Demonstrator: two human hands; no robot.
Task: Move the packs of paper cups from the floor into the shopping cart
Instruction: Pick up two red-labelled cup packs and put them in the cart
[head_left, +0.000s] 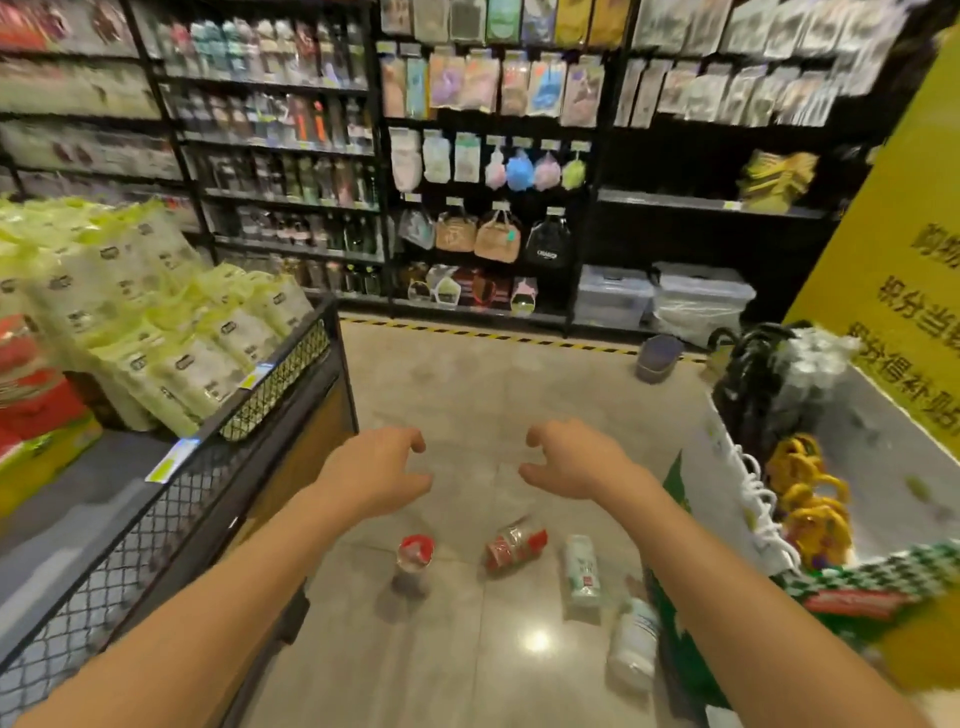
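Several clear packs of paper cups lie on the grey floor below my hands. One red-topped pack (414, 558) stands upright on the left. A red pack (514, 545) lies on its side beside it. A white and green pack (582, 571) lies further right, and another white pack (635, 644) rests against the display on the right. My left hand (382, 467) and my right hand (571, 457) hover above the packs, fingers curled apart, holding nothing. No shopping cart is clearly in view.
A mesh-sided display bin (218, 457) with green-topped packages stands on the left. A display table (737, 509) with yellow items and black goods is on the right. Dark shelving (488, 171) fills the back wall. A small purple bin (657, 358) stands on the floor beyond.
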